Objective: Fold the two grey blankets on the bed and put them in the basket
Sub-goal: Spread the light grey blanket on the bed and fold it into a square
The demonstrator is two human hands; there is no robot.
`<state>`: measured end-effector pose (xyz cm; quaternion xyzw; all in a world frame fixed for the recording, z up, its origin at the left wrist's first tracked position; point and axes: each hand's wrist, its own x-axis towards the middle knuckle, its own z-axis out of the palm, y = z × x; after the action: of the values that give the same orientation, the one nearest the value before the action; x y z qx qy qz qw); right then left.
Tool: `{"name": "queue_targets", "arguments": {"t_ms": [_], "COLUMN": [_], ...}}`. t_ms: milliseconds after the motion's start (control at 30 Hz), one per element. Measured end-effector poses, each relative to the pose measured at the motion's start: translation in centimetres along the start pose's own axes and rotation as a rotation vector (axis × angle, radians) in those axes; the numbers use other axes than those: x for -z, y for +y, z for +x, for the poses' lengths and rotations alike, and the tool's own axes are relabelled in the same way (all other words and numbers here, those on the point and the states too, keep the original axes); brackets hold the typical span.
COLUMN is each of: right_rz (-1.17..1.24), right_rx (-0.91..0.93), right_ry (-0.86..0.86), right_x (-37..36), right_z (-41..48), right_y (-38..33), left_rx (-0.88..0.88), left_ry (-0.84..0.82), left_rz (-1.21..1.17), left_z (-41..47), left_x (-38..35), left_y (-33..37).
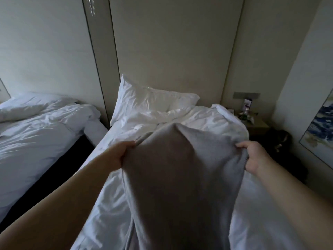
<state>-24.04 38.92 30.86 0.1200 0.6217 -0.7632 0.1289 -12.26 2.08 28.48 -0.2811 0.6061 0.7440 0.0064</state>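
A grey blanket [178, 177] hangs in the air over the white bed [111, 204], stretched between both hands and falling toward the bottom of the view. My left hand [119, 153] grips its upper left edge. My right hand [255, 157] grips its upper right edge. The cloth bulges upward between the hands. A second grey blanket and the basket are not in view.
A white pillow [149, 101] and a rumpled duvet [207, 118] lie at the head of the bed. A second white bed [36, 138] stands to the left across a dark gap. A cluttered nightstand [252, 121] sits at the right, with a framed picture [320, 134] on the wall.
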Motion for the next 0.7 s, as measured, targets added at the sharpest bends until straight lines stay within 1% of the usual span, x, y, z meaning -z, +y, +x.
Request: {"name": "queue_targets", "arguments": {"t_ms": [100, 167, 233, 300, 333, 400, 500, 567, 633, 700], "right_rz": [-0.29, -0.467, -0.531, -0.489, -0.454, -0.386, -0.346, -0.33, -0.278, -0.204], "right_rx": [-0.312, -0.529, -0.702, -0.78, -0.781, -0.749, -0.708, -0.655, -0.595, -0.479], "right_ry": [0.131, 0.176, 0.178, 0.146, 0.132, 0.109, 0.051, 0.029, 0.038, 0.023], "right_x": [3.6, 6.8, 9.6, 11.3, 11.8, 12.1, 11.3, 10.1, 8.3, 5.9], "right_z": [0.3, -0.8, -2.3, -3.5, -3.9, -4.3, -3.2, -1.3, 0.9, 3.0], "right_y": [8.8, 14.2, 18.7, 21.7, 22.7, 23.7, 22.8, 21.0, 17.8, 13.1], "left_rx": [0.237, 0.415, 0.546, 0.607, 0.634, 0.672, 0.724, 0.757, 0.762, 0.69], "left_ry": [0.114, 0.138, 0.154, 0.157, 0.135, 0.073, 0.027, -0.083, -0.193, -0.243], "left_rz": [0.209, 0.324, 0.407, 0.425, 0.399, 0.272, 0.105, 0.102, 0.189, 0.244], "left_z": [0.8, 0.4, -0.5, -0.9, -1.0, -0.7, 0.5, 1.5, 2.5, 3.5], "left_x": [1.5, 2.8, 3.9, 4.5, 4.5, 3.7, 2.0, 1.1, 0.3, -0.5], "left_y": [-7.7, -13.2, -17.7, -20.7, -21.5, -21.7, -19.9, -18.1, -15.4, -11.4]}}
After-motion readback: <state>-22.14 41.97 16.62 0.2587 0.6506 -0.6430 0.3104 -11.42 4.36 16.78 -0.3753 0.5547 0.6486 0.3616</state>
